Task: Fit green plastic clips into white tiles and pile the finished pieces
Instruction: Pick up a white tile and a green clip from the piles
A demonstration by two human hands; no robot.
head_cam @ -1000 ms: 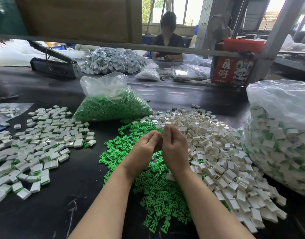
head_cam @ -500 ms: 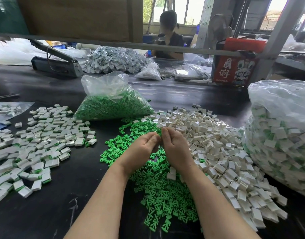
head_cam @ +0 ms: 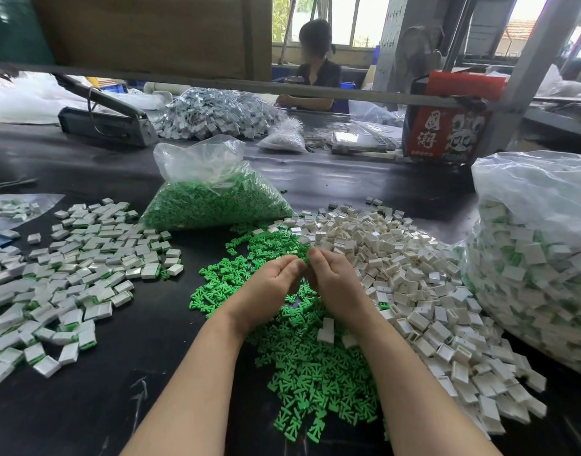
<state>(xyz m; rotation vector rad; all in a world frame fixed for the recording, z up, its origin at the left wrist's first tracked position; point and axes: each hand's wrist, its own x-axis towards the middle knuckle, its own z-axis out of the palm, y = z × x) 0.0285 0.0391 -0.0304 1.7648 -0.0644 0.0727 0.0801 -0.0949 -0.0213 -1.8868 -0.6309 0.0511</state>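
My left hand (head_cam: 269,287) and my right hand (head_cam: 335,284) are held together above the middle of the black table, fingers curled toward each other. Whatever sits between the fingertips is hidden by the hands. Under them lies a spread of loose green clips (head_cam: 302,363). To the right is a heap of empty white tiles (head_cam: 424,291). A pile of finished tiles with green edges (head_cam: 68,274) covers the table's left side.
A clear bag of green clips (head_cam: 216,199) stands behind the hands. A large bag of finished pieces (head_cam: 539,268) fills the right edge. Farther back are a grey sealer machine (head_cam: 108,123), a heap of bagged parts (head_cam: 213,113), a red box (head_cam: 447,133) and a seated person (head_cam: 318,77).
Both hands have drifted slightly forward over the green clips and stay pressed together. The piles have not moved.
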